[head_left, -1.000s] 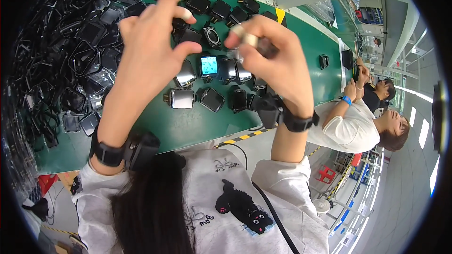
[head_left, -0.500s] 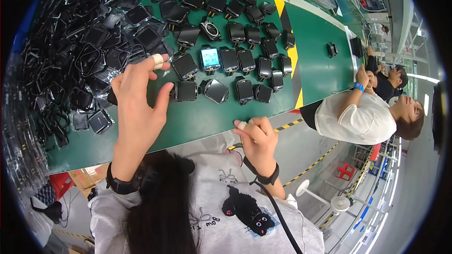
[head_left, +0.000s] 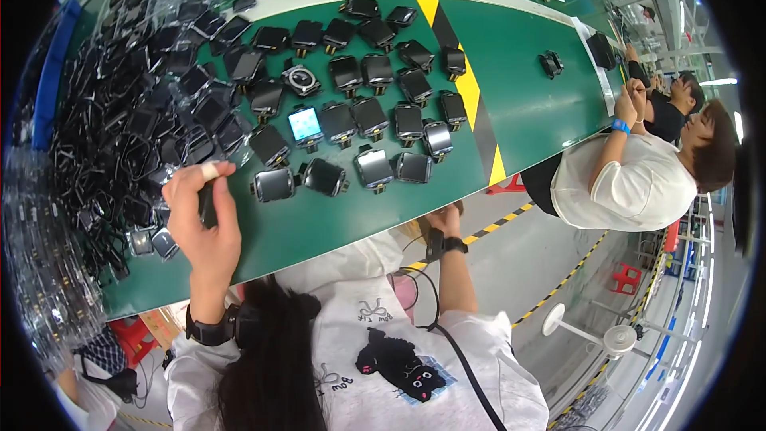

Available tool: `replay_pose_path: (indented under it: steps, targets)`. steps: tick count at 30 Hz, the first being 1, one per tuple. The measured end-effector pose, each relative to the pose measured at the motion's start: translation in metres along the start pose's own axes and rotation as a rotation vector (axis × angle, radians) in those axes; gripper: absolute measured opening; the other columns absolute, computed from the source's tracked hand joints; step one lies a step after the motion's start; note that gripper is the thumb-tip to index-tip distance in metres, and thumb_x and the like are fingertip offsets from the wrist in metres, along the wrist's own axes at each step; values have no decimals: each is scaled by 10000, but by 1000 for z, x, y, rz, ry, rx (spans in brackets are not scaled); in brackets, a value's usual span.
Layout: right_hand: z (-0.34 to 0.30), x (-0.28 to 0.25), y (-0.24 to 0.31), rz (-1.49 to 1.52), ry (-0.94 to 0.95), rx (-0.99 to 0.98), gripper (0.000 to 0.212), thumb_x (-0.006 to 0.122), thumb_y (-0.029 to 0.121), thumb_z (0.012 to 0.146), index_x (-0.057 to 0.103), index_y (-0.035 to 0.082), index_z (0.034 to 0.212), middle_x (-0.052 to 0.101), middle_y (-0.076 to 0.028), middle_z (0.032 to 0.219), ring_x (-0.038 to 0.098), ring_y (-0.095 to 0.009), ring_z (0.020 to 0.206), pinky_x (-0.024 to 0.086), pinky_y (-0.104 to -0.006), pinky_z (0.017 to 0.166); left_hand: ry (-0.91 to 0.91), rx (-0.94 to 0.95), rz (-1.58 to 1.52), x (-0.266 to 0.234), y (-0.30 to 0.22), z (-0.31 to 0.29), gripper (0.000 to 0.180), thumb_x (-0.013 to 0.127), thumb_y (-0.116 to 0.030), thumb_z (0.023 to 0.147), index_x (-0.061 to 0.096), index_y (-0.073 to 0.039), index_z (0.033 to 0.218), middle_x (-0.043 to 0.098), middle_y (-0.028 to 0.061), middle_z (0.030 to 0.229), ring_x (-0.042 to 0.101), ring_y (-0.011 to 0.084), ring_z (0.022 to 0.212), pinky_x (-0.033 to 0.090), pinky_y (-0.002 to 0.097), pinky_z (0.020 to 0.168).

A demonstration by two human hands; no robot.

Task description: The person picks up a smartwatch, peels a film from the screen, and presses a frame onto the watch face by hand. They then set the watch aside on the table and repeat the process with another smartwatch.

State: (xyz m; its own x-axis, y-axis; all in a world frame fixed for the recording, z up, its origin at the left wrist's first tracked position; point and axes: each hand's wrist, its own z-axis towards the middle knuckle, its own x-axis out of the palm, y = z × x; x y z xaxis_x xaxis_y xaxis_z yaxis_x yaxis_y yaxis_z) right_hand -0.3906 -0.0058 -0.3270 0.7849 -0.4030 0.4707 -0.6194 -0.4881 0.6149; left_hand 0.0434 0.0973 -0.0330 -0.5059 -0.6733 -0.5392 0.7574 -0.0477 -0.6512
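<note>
My left hand (head_left: 203, 211) hovers over the near left of the green table, thumb and fingers curled around a small black piece (head_left: 207, 204), mostly hidden by them. A pale cover wraps one fingertip. To its right stand black square smartwatch bodies (head_left: 274, 185) in loose rows. One has a lit blue-white screen (head_left: 305, 126); another shows a round silver ring (head_left: 301, 78) on its back. Left of the hand spreads a heap of black watch parts in clear bags (head_left: 152, 124). Below the front edge is my right hand (head_left: 445, 219), its fingers mostly hidden.
Yellow-black tape (head_left: 471, 104) crosses the green table (head_left: 523, 112). Beyond it lies a small black part (head_left: 550, 64). A co-worker in a white shirt (head_left: 622, 168) stands at the right. A blue strip (head_left: 56, 80) borders the heap. A white fan (head_left: 618, 341) stands on the floor.
My left hand has drawn back toward the near left, its thumb and fingers closing around the black piece. My right hand has dropped below the table's front edge. The view has shifted.
</note>
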Motion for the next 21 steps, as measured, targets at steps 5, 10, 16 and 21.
replay_pose_path:
  steps: [5,10,16,21]
  targets:
    - [31,-16,-29,-22,-164,190,291,472,220,895,525,57,1130,562,-77,1140,555,-262,992,495,-389,690,-18,-29,58,-6,-1,-5,175,567,79,788,585,-27,927,652,70,867,561,209,811,378,293,798]
    - [55,-33,-47,-216,-278,100,332,444,255,886,521,84,1161,551,-113,1194,578,-301,1018,502,-388,620,92,28,131,4,-18,19,184,584,75,780,588,-29,933,649,90,908,577,246,863,412,324,800]
    - [70,-51,-48,-255,-293,189,275,474,189,862,548,47,1086,592,-101,983,606,-263,780,484,-358,546,354,232,210,46,-32,98,232,629,60,720,599,-22,935,625,108,953,572,301,918,440,372,818]
    - [70,-47,-54,-300,-416,182,183,469,135,850,584,32,947,560,-65,773,564,-207,647,457,-331,502,691,435,323,49,-23,132,245,631,66,674,598,-7,906,600,129,948,561,316,933,443,376,824]
